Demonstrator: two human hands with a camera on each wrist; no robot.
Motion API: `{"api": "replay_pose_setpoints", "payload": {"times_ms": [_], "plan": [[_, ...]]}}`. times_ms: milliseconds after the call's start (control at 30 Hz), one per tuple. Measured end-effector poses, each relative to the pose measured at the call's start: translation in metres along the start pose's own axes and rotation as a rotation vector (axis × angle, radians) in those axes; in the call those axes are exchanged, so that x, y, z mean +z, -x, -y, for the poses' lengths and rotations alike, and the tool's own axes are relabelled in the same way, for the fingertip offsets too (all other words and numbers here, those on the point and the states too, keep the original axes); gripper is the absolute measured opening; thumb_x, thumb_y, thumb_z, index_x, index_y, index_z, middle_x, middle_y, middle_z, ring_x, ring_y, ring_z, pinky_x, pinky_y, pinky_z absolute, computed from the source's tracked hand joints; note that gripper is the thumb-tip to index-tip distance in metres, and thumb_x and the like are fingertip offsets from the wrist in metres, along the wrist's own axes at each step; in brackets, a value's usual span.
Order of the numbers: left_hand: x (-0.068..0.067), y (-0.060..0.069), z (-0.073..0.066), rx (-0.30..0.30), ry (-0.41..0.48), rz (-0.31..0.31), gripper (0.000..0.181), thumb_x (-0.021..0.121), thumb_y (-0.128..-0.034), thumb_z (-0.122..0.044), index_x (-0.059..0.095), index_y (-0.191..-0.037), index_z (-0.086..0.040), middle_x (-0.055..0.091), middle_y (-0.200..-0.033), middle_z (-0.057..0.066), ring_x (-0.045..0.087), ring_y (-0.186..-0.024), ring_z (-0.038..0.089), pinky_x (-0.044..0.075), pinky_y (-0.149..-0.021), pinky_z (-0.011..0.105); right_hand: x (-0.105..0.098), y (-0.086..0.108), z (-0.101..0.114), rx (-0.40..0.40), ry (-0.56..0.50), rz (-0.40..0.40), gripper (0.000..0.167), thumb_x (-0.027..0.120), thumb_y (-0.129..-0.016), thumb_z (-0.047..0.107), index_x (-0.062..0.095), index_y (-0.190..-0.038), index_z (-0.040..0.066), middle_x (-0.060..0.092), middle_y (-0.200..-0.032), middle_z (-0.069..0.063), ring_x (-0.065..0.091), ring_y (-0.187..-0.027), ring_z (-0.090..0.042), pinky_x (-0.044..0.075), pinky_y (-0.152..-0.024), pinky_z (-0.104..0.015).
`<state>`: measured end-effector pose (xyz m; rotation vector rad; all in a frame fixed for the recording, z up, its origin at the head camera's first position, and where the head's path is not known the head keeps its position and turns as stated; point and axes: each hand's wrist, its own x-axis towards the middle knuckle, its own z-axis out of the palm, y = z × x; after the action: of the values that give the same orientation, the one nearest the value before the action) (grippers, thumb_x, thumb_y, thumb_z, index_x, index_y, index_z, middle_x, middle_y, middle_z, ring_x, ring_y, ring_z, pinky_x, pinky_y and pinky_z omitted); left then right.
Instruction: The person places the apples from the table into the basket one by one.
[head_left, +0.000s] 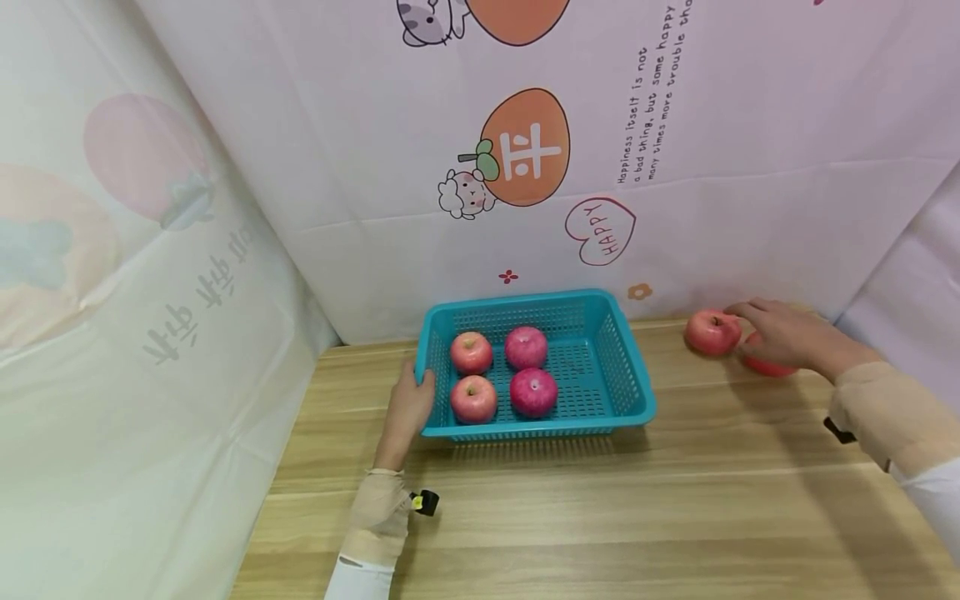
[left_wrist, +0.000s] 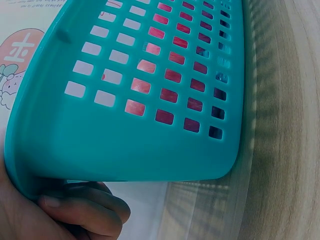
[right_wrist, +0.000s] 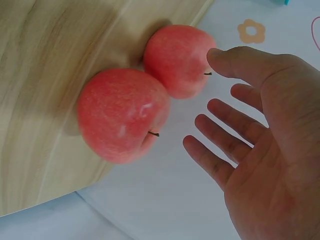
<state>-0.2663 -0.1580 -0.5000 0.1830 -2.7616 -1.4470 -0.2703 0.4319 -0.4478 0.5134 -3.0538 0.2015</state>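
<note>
My left hand (head_left: 411,404) grips the left rim of a teal plastic basket (head_left: 517,431). In the left wrist view, the thumb and curled fingers (left_wrist: 95,210) hold the edge of its slotted wall (left_wrist: 125,147). Inside are two light red apples (head_left: 471,353) and two darker magenta round fruits (head_left: 533,392). My right hand (head_left: 787,332) hovers over two red apples at the back right of the table. The right wrist view shows this hand (right_wrist: 275,145) with spread fingers, near the smaller-looking apple (right_wrist: 177,61) and the larger-looking apple (right_wrist: 122,116). It holds nothing.
The wooden table (head_left: 540,517) meets a white printed cloth (head_left: 360,275) along its back edge, close behind the basket and the loose apples. Another pale cloth (head_left: 142,433) hangs along the left side.
</note>
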Motion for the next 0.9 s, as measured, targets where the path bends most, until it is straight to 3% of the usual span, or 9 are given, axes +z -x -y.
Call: {"api": "replay_pose_setpoints", "payload": {"times_ms": [433, 900], "plan": [[-0.003, 0.001, 0.0, 0.008, -0.006, 0.002, 0.047, 0.044, -0.1107, -0.034, 0.049, -0.146, -0.003, 0.067, -0.13, 0.026, 0.068, -0.109, 0.037, 0.055, -0.089, 0.054, 0.002, 0.01, -0.014, 0.037, -0.019, 0.034, 0.06, 0.075, -0.093, 0.017, 0.054, -0.141, -0.011, 0.055, -0.139, -0.041, 0.052, -0.125, -0.064, 0.044, -0.101, -0.074], [-0.002, 0.001, 0.0, 0.005, -0.013, -0.009, 0.046, 0.043, -0.1097, -0.035, 0.051, -0.143, -0.004, 0.067, -0.129, 0.026, 0.067, -0.11, 0.037, 0.054, -0.093, 0.056, 0.009, 0.018, -0.03, 0.049, -0.052, 0.021, 0.065, 0.081, -0.089, 0.017, 0.053, -0.136, -0.016, 0.051, -0.135, -0.047, 0.053, -0.12, -0.063, 0.045, -0.099, -0.071]]}}
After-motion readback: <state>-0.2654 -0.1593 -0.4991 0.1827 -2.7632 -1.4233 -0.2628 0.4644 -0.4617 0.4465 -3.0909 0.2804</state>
